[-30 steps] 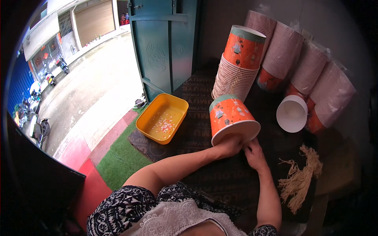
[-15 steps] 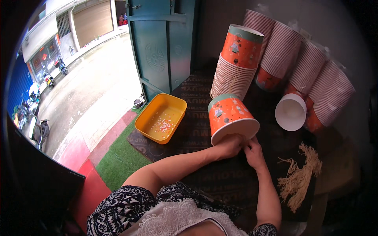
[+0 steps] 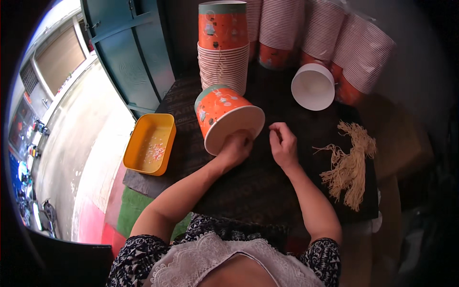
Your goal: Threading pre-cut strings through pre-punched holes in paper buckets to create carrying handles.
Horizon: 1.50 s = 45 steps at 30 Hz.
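The left grip [image 3: 235, 149] is being held inside the mouth of the tilted orange paper bucket [image 3: 217, 107], its closure being hidden, while the right grip [image 3: 274, 128] is being held curled to the right, apart from it; whether anything is pinched there cannot be told. A yellow tub [image 3: 149, 130] at left, stacked buckets [image 3: 224, 67] on the far side and beige cords [image 3: 353, 167] at right are being carried by the bench [image 3: 263, 189].

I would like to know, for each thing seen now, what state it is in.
Tilted orange cup: mouth toward the person.
Left hand: partly inside that cup.
Right hand: apart from the cup, fingers bent.
Cup stack: nested, mouths down.
White-lined cup: mouth facing the camera.
Yellow box: open, small bits inside.
Strings: loosely bundled.
Green door: open.
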{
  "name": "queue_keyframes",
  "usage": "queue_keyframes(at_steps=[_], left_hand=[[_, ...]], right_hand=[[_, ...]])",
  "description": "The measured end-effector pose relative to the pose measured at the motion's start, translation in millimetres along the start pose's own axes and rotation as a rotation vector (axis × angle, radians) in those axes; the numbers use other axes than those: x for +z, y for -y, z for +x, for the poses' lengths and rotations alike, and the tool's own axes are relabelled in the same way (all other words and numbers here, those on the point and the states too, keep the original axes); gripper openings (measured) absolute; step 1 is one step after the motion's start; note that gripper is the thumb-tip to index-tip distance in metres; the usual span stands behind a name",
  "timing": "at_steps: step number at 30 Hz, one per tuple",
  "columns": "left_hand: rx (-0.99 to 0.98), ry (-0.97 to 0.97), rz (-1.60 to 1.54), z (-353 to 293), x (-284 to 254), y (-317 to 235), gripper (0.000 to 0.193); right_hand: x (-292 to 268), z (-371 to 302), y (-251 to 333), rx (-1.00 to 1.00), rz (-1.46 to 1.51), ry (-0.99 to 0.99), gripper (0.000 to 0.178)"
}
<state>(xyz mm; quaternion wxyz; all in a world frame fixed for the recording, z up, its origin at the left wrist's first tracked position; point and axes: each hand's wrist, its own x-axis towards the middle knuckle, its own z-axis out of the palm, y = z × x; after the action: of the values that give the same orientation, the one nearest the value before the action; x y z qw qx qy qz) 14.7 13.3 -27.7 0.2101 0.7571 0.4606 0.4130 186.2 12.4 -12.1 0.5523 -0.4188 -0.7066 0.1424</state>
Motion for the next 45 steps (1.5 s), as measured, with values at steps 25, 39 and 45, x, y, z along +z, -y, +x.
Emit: queue_keyframes(at_steps=[25,39,45], left_hand=[[-0.104,0.064,-0.220,6,-7,4,0.011],[-0.502,0.164,-0.464,10,-15,-5,0.013],[-0.450,0.216,-0.430,12,-22,-8,0.011]], right_hand=[[1,-2,18,0.312,0.580,0.263,0.007],[-38,16,16,0.344,0.763,0.336,0.019],[-27,16,17,0.162,0.764,0.178,0.017]])
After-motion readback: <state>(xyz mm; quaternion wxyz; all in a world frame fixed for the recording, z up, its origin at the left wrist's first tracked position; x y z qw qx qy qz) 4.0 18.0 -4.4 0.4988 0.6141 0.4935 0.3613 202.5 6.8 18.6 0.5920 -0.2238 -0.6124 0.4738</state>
